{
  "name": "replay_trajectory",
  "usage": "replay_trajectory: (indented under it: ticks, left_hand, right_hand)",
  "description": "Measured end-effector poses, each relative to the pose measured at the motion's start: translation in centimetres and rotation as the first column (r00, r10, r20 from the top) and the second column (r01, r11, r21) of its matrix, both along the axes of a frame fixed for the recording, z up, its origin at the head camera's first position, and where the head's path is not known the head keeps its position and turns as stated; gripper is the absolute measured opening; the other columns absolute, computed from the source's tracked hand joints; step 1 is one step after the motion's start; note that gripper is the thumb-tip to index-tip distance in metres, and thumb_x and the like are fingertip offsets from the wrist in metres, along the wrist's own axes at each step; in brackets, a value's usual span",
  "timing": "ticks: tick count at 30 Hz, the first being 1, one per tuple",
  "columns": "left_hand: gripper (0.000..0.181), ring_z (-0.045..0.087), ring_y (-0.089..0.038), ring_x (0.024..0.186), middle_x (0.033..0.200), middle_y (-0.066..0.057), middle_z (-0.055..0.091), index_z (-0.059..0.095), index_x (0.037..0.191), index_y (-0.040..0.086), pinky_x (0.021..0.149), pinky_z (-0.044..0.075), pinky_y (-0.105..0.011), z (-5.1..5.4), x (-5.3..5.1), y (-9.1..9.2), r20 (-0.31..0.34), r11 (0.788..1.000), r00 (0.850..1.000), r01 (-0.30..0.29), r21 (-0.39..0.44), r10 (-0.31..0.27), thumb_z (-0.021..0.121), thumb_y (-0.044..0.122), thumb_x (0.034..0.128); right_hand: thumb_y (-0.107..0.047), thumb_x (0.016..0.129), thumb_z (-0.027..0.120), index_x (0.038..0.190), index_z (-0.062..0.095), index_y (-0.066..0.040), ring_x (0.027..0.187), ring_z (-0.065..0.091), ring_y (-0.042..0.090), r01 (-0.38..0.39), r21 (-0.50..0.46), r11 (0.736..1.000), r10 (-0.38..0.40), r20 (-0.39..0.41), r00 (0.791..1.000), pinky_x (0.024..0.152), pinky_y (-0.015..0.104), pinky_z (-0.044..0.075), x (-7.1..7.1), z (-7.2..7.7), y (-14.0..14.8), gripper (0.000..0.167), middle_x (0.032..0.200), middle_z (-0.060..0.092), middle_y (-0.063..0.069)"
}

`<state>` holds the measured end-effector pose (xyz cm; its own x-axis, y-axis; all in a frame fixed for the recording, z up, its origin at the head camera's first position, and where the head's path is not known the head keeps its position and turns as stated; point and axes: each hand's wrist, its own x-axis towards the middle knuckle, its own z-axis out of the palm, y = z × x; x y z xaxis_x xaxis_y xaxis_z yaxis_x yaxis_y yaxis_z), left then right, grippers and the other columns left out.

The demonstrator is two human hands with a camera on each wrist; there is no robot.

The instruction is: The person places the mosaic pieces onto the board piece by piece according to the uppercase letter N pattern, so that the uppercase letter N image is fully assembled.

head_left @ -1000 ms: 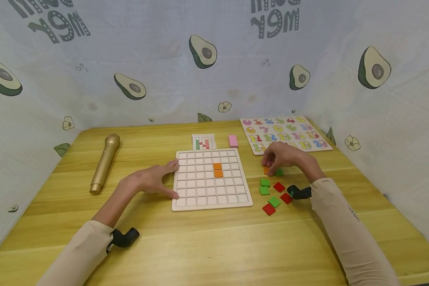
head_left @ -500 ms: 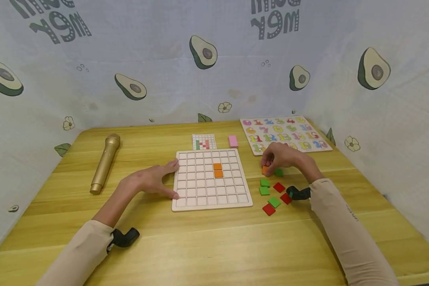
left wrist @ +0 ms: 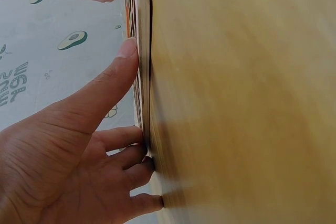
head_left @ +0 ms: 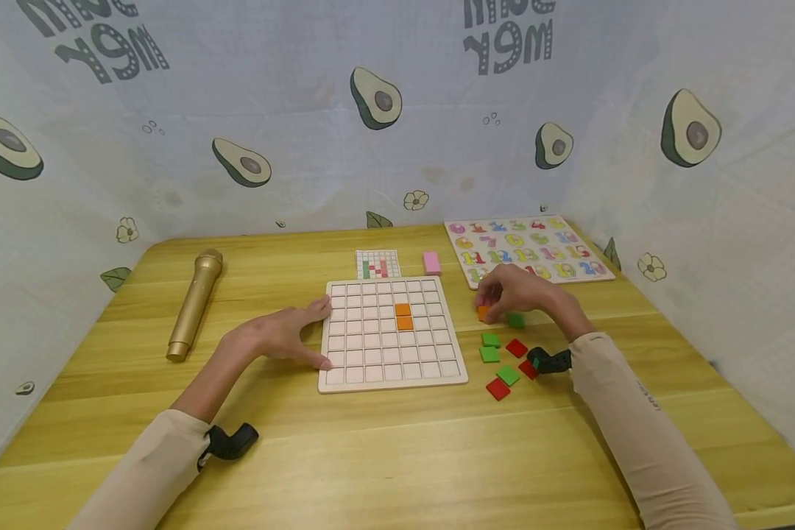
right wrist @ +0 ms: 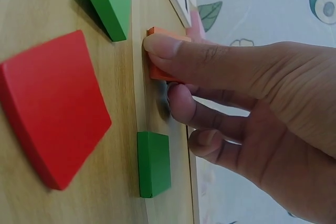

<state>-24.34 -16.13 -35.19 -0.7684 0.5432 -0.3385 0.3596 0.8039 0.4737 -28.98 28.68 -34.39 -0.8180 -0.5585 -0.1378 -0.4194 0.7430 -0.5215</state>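
A pale wooden grid board lies in the middle of the table in the head view, with two orange tiles set in neighbouring cells. Along its left edge rests my left hand, thumb and fingers spread apart and touching the rim. To the right of the board my right hand pinches an orange square tile between thumb and fingers, seen tilted in the right wrist view. Beneath and around that hand lie several loose green tiles and red tiles.
Behind the board are a small pattern card and a pink block. A number puzzle board lies at the back right. A gold microphone lies on the left. A patterned cloth hangs behind the table.
My right hand has shifted slightly left, toward the board, with the orange tile in its fingers. The left hand has stayed in place on the board's edge.
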Motion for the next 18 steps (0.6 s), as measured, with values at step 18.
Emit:
replay_trajectory:
  ticks: [18]
  left_hand:
    - [0.115, 0.01, -0.043, 0.165, 0.18, -0.018, 0.007, 0.019, 0.173, 0.006, 0.131, 0.017, -0.063, -0.03, 0.05, -0.04, -0.013, 1.0, 1.0, 0.006, -0.002, -0.006, 0.085, 0.053, 0.0909]
  right_hand:
    - [-0.005, 0.095, 0.082, 0.106, 0.084, -0.001, 0.086, 0.073, 0.019, 0.01, -0.067, 0.998, -0.011, -0.012, 1.0, 0.079, 0.028, 0.059, -0.03, -0.19, -0.53, 0.011, 0.097, 0.081, 0.006]
